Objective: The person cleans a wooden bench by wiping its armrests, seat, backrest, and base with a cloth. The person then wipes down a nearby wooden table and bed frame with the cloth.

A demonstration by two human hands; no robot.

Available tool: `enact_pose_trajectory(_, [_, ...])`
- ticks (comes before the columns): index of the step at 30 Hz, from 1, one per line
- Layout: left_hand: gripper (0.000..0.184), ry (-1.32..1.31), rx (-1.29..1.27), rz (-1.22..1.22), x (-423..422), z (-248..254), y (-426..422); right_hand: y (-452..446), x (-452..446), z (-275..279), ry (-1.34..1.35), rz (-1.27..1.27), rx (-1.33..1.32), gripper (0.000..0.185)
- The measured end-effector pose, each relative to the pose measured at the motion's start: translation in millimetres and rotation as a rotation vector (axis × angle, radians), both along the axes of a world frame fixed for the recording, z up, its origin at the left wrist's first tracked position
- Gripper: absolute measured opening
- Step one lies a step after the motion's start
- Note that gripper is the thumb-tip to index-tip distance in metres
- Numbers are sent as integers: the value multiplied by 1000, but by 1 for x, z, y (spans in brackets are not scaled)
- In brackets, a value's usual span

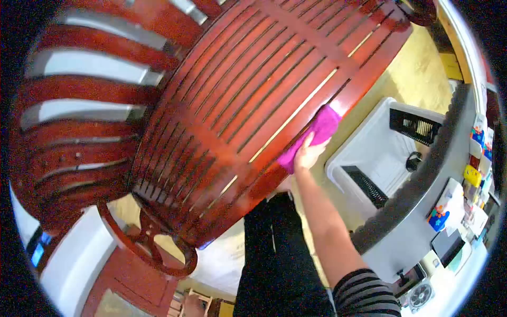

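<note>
One right hand (pixel 310 153) grasps a bunched magenta cloth (pixel 326 124) | cloth: on the red slatted bench (pixel 364 79), at its front edge | left hand: out of view, cannot tell | risk: a loose fold could snag in a slat gap (pixel 293 115) if pushed askew

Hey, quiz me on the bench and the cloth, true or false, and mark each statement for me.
1. The right hand is on the cloth. True.
2. The cloth is yellow. False: it is purple-pink.
3. The bench has a slatted seat. True.
4. The cloth is on the floor. False: it lies on the bench, near the seat's edge.
5. The sleeve is striped. True.
6. The trousers are white. False: the trousers are black.
</note>
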State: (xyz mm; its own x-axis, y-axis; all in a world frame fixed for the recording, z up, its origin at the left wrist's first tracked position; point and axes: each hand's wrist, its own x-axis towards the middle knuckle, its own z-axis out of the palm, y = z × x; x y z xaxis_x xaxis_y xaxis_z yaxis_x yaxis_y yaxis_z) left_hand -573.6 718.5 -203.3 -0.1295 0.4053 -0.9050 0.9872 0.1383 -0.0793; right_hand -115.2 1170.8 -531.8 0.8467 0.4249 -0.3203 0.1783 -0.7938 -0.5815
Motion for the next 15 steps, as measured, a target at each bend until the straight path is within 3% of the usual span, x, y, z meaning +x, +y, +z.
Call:
enact_pose_trajectory(2, [41, -37, -264, -39, 78, 35, 23, -6, 1, -1, 21, 32, -18, 81])
enact_pose_trajectory(3, [34, -89, 53, -253, 53, 13, -82, -7, 1, -3, 6, 27, -12, 81])
enact_pose_trajectory(5, [32, -203, 91, 217, 100, 12, -66, -12, -14, -1, -8, 44, 9, 81])
enact_pose_trajectory(6, [32, -200, 97, 233, 119, 14, -53, -18, -25, 1, -13, 31, -31, 82])
enact_pose_trajectory(8, [30, -82, 1, 544, 139, 12, -52, -49, -58, -5, -55, 42, -58, 82])
enact_pose_trajectory(11, [31, -258, 209, 540, 134, -15, -107, -99, -112, 0, -38, 69, -21, 81])
enact_pose_trajectory(13, [29, -277, 229, 594, 119, -26, -140, -149, -153, -21, -73, 109, 43, 78])
enact_pose_trajectory(15, [29, -201, 187, 716, 107, -16, -153, -188, -204, -6, -63, 136, 57, 76])
